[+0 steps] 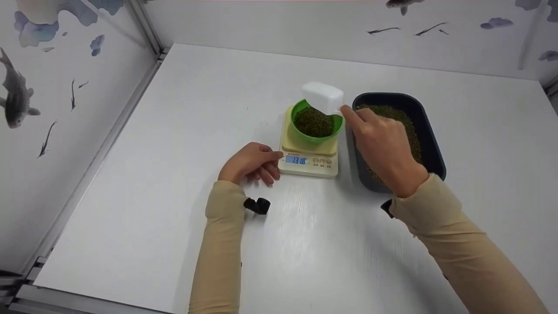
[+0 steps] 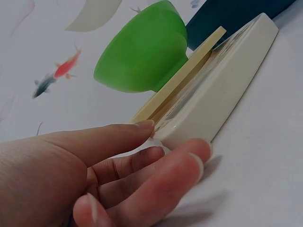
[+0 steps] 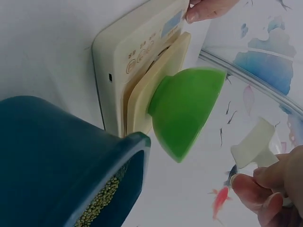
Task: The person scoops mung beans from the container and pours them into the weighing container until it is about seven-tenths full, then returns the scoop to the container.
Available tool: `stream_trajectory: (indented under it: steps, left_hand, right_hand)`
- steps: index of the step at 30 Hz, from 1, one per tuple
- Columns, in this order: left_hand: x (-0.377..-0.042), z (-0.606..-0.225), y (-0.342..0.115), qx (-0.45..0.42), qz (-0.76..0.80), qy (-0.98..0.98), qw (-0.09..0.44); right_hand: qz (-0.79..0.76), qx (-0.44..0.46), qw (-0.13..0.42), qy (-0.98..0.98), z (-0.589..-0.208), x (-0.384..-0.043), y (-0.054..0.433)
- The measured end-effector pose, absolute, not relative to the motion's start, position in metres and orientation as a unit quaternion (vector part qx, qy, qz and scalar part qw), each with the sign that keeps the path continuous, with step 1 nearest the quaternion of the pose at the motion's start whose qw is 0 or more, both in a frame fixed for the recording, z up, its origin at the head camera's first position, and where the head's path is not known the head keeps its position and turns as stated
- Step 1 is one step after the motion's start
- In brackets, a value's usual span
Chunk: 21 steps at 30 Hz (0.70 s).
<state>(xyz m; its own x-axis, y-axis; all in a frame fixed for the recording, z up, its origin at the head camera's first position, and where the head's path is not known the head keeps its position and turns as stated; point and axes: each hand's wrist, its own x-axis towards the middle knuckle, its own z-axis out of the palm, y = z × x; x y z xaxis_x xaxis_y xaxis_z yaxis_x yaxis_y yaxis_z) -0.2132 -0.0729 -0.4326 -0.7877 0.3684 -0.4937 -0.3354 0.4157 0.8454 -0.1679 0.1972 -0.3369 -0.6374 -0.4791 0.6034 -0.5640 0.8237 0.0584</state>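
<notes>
My right hand (image 1: 383, 144) grips the handle of a white scoop (image 1: 323, 97), which is tipped over a green bowl (image 1: 297, 110). Small greenish-brown grains (image 1: 314, 123) fill much of the bowl. It stands on the pale yellow platform of a kitchen scale (image 1: 307, 169), whose lit display appears to read 131.8. At the scale's front left corner, my left hand (image 1: 255, 161) has its thumb and fingertips against the casing, fingers loosely bent. In the right wrist view the scoop (image 3: 255, 144) hangs above the bowl (image 3: 187, 106), its handle between thumb and fingers.
To the right of the scale stands a dark blue tub (image 1: 429, 139) holding more grains (image 1: 412, 135), partly under my right hand and forearm. White walls with painted fish (image 1: 17, 93) border the white table (image 1: 209, 96) at the back and left.
</notes>
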Motion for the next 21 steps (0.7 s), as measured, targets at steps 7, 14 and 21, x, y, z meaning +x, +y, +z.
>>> stream_trajectory:
  steps: [7, 14, 21]
  left_hand:
    - [-0.213, -0.432, -0.073, 0.016, 0.540, 0.777, 0.322]
    - [-0.213, -0.431, -0.072, 0.017, 0.541, 0.778, 0.319]
    - [-0.199, -0.407, -0.070, 0.017, 0.536, 0.780, 0.322]
  right_hand:
    - [0.061, 0.293, 0.322, -0.898, -0.337, -0.169, 0.194]
    - [0.068, 0.287, 0.323, -0.899, -0.338, -0.167, 0.194]
    - [0.085, 0.285, 0.344, -0.891, -0.337, -0.167, 0.205]
